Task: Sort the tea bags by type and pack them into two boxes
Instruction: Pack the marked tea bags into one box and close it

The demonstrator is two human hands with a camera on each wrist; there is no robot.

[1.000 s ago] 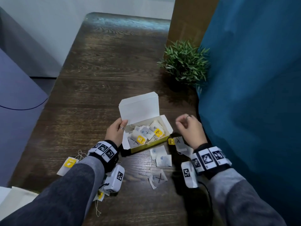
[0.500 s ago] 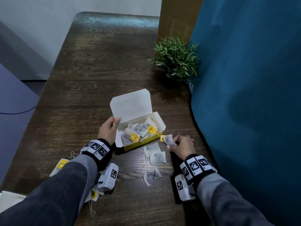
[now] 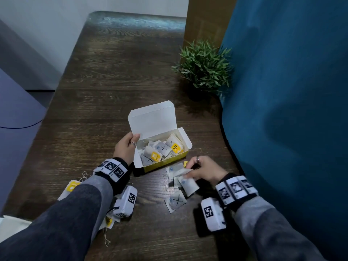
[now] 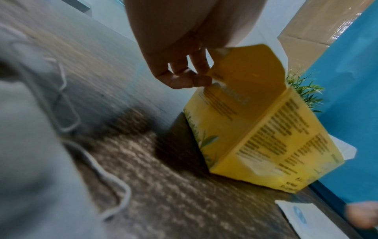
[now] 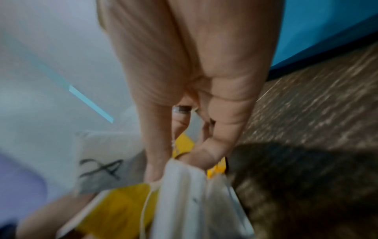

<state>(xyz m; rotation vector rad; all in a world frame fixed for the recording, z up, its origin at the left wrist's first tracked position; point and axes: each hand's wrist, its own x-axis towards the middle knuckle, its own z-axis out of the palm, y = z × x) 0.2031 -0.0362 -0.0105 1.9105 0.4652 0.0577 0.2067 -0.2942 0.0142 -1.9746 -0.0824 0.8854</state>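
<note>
- Tea bags (image 3: 188, 182) unmarked and loose on the wooden table (image 3: 105, 95) just in front of the yellow box (image 3: 165, 164) are now being gathered; a second ago the right hand (image 3: 204, 169) hovered empty above them.
- Right hand's fingers now pinch a few white bags.
- Left hand (image 3: 126, 149) still grips the box's side flap, steadying it.
- X-marked bag (image 3: 176, 201) lies nearby; X-marked bags fill the box, so these unmarked ones likely belong elsewhere.

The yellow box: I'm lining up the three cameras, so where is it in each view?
Head: box at centre, lid open, left hand at its left end.
Left wrist: right of centre, fingers pinching its flap.
Right wrist: yellow patches low behind the right hand, blurred.
Shared landmark: the blue curtain.
</note>
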